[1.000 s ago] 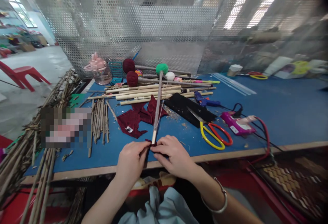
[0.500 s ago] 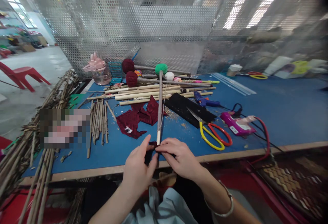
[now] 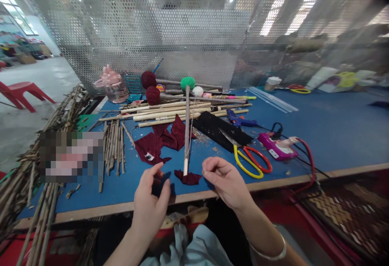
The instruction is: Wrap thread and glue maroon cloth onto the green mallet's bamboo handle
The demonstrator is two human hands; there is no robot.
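A straight stick [image 3: 187, 136] with a green ball head [image 3: 187, 82] lies lengthwise, its bare pale end toward me. That end rests on a small maroon cloth piece [image 3: 191, 178] near the table's front edge. My left hand [image 3: 150, 193] is open just left of the cloth, thumb and fingers apart, touching nothing. To the cloth's right, my right hand [image 3: 223, 181] has its fingers curled together; anything inside them is hidden. Larger maroon cloth scraps [image 3: 148, 146] lie beyond my left hand. Yellow-and-red-handled scissors [image 3: 247, 162] lie to the right, partly on a black cloth [image 3: 212, 128].
Behind lie pale wooden sticks [image 3: 173, 112] and maroon balls [image 3: 152, 95]. Twigs [image 3: 114, 144] are at left, near a pink-lidded jar [image 3: 114, 85]. A blue glue gun [image 3: 241, 119] and a purple power strip [image 3: 278, 146] with cables sit at right.
Both hands have let go at the stick's near end and moved apart, left hand leftward and right hand rightward. The small maroon cloth now lies spread under that end.
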